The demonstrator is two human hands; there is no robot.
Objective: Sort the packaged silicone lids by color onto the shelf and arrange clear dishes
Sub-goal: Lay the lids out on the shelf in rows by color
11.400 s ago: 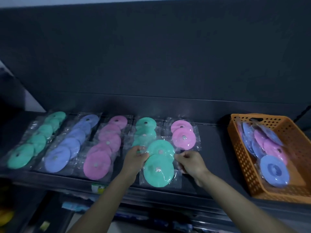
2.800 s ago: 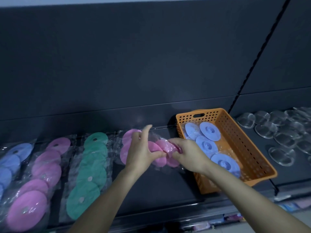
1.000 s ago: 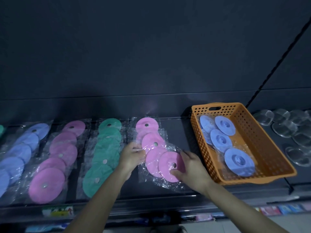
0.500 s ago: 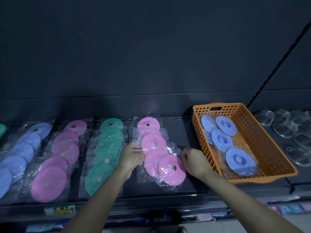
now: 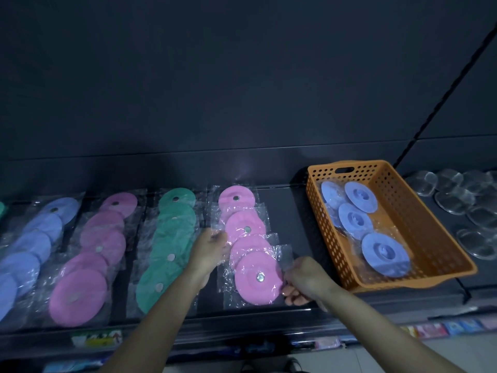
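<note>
At the front of the shelf, my right grip is closed on the right edge of the clear packet around the nearest pink lid. Thumb and curled fingers pinch the film. That lid lies flat as the front one of the right-hand pink row, overlapping the lid behind it. Just left and a little farther in, my left grip sits against the left side of the same row, touching the wrappers. I see only its back, so I cannot tell whether it pinches the film or merely presses it.

I judge the step in hand to be squaring up this pink row, with the front lid down and its packet being set in line.

To the left lie the green row, the other pink row and the blue row, each fanned from near to far. To the right, beyond a bare strip of shelf, stands the orange basket with several blue lids in it. Far right, the clear dishes lie in a loose cluster, not yet arranged.

Next, I think, I should let go here and reach right into the basket for a blue lid. The film looks slippery and the packets overlap, so I should lift one clear rather than drag it. Blue belongs at the far left, or in the bare strip.
</note>
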